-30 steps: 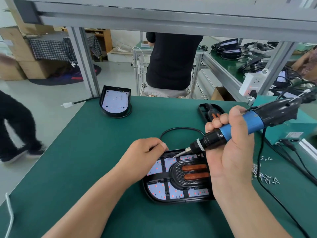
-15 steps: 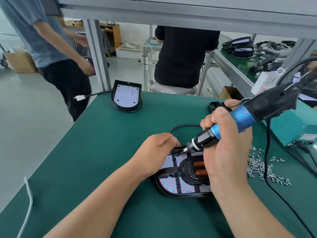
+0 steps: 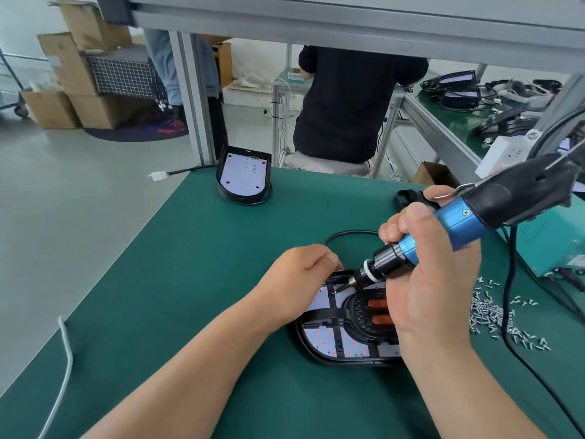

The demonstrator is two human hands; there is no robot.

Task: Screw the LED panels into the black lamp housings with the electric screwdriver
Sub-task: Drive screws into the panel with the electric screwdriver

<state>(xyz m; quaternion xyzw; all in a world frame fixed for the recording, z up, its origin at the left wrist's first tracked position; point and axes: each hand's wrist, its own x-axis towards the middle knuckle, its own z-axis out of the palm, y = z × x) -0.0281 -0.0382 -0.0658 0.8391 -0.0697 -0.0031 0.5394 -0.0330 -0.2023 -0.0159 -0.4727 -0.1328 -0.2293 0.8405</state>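
Note:
A black lamp housing (image 3: 319, 353) lies on the green mat in front of me, its white LED panel (image 3: 323, 339) with red dots showing under a black frame. My right hand (image 3: 433, 280) grips the blue-and-black electric screwdriver (image 3: 456, 223), tilted down to the left, its bit on the panel's upper left corner. My left hand (image 3: 297, 280) rests with curled fingers on the housing's upper left edge; whether it pinches a screw is hidden. A second housing with a panel (image 3: 243, 175) stands at the mat's far edge.
A heap of loose silver screws (image 3: 503, 318) lies right of the housing. A green box (image 3: 557, 245) and black cables (image 3: 512, 312) sit at the right. A person in black (image 3: 351, 103) sits beyond the bench. A white cord (image 3: 63, 359) hangs at the left edge.
The screwdriver bit has dropped from just above the corner onto the panel's upper left. My left hand stays on the housing edge. A passer-by at the left has walked behind the post.

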